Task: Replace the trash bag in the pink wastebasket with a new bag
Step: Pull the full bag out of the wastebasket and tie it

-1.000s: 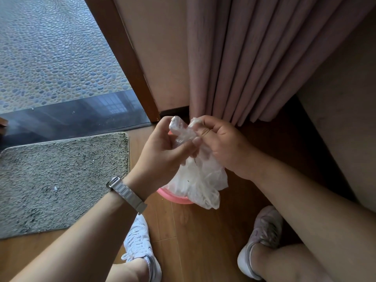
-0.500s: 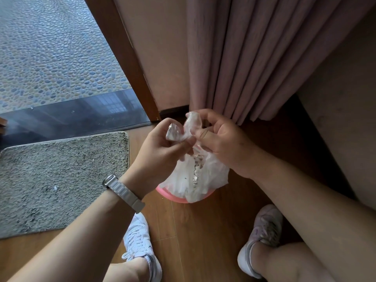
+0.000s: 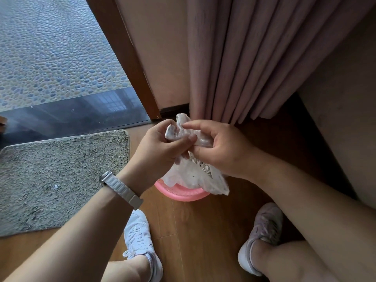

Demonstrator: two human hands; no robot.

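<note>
Closer together now, left hand (image 3: 160, 151) and right hand (image 3: 219, 147) each pinch the twisted neck of the bag (image 3: 189, 178), centre frame, over the wastebasket (image 3: 183, 193). Advise cinching the knot tight before lifting clear.

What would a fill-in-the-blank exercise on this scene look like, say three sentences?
1. The left hand and the right hand both grip the gathered top of the trash bag over the ____ wastebasket.
2. A watch is strapped round the ____ wrist.
3. The wastebasket stands on a ____ floor, with a grey mat nearby.

Missing words: pink; left; wooden.
</note>
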